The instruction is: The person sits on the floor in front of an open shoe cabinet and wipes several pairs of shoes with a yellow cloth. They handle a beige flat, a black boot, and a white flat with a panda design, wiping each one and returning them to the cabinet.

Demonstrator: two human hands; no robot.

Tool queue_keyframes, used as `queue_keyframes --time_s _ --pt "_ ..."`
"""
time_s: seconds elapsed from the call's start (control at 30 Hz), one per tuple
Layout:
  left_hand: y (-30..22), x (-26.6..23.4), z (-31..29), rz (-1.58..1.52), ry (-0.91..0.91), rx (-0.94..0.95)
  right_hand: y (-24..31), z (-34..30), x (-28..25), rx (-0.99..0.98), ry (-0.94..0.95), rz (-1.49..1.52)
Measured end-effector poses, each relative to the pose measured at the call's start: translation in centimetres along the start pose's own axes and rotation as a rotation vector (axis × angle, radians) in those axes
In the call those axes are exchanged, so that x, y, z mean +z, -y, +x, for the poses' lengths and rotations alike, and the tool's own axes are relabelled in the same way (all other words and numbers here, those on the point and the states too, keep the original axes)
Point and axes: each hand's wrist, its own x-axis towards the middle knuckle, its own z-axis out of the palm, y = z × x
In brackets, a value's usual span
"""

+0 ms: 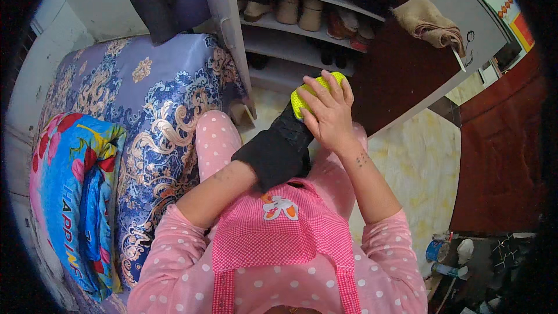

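Observation:
A black piece of footwear point(273, 154), like an ankle boot or high-top shoe, is held over my lap. My left hand is out of sight inside it; only the forearm shows, entering at the wide opening. My right hand point(329, 113) lies over a bright yellow-green mesh pad point(299, 100), which looks like a sponge. Its fingers curve over the pad at the far, toe end of the footwear. I cannot tell whether the pad is separate from it.
Ahead stands an open shoe cabinet point(279, 26) with shoes on its shelves. A brown towel point(427, 20) hangs over its right door. At left, a patterned bed point(157, 99) bears a folded colourful blanket point(78, 197). Assorted items point(459, 259) crowd the lower right.

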Motion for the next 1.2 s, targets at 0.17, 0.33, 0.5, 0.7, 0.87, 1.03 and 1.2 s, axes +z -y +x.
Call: queue_keyframes --time_s 0.17,0.33,0.5,0.7,0.87,1.03,1.2 --pt "0.3 0.0 0.4 -0.028 0.012 -0.033 1.1 -0.3 -0.5 0.163 0.057 0.056" --pt "0.0 0.1 0.4 -0.057 0.028 -0.060 2.5 -3.4 2.4 0.434 -0.240 0.353" --pt "-0.2 0.0 0.2 -0.083 0.040 -0.093 0.0 -4.3 2.8 0.564 -0.412 0.537" --pt "-0.1 0.2 1.0 -0.110 0.037 -0.123 -1.1 -0.7 -1.7 0.185 -0.280 0.157" --pt "-0.3 0.7 2.1 -0.119 0.037 -0.140 1.3 0.3 1.0 -0.100 0.126 -0.002" --pt "-0.5 0.7 1.5 -0.140 0.048 -0.197 -3.8 2.4 1.4 0.236 0.227 -0.268" --pt "-0.3 0.7 1.7 -0.163 0.056 -0.213 -2.8 1.5 1.3 0.098 0.158 -0.277"
